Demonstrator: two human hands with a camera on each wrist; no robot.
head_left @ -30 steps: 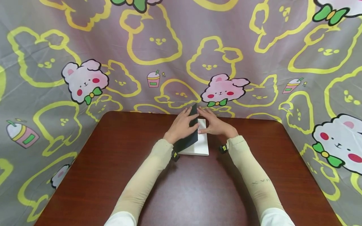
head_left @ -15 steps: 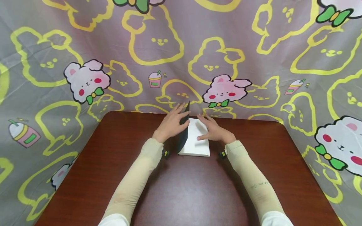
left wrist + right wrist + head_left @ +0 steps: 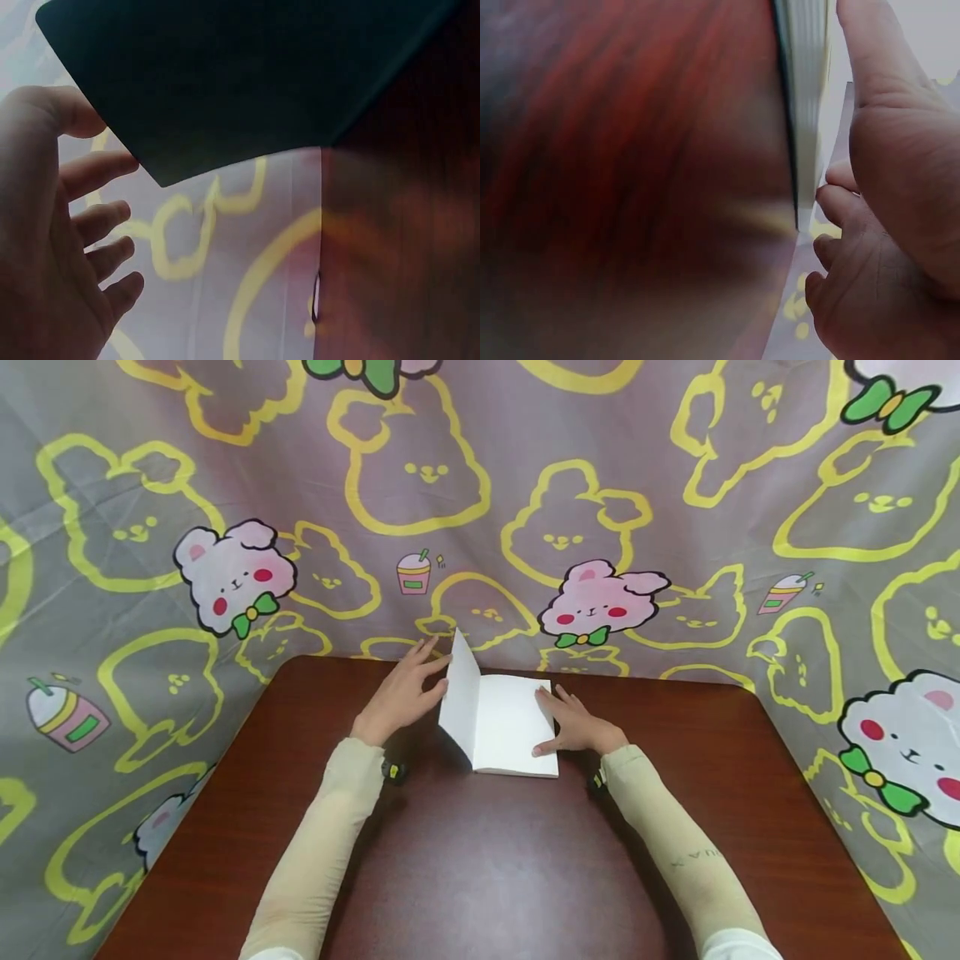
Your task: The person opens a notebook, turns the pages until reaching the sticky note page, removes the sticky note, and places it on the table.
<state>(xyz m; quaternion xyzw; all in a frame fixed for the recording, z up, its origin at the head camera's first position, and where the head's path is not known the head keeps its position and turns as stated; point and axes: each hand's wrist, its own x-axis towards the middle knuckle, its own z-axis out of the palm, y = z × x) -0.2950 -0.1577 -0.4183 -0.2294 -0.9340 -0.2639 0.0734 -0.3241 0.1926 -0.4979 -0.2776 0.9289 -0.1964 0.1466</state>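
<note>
A notebook with a dark cover lies on the table, its blank white page block (image 3: pixel 510 727) facing up. Its front cover (image 3: pixel 461 702) stands raised on the left side, white inner face turned toward the pages. My left hand (image 3: pixel 401 693) is at the cover's free edge, thumb and forefinger touching it, the other fingers loosely spread; the dark outer side (image 3: pixel 232 82) fills the top of the left wrist view. My right hand (image 3: pixel 581 727) rests at the notebook's right edge, thumb and fingertips on the page. In the right wrist view the page edges (image 3: pixel 808 97) show beside the thumb.
The brown wooden table (image 3: pixel 480 877) extends around the notebook on all sides. A grey curtain (image 3: pixel 465 435) with yellow outlines and rabbit faces hangs behind the table and along both sides.
The front cover has swung from leaning over the pages to tilting left, baring the white page. My left hand moved left with it; my right hand came down onto the page's right edge.
</note>
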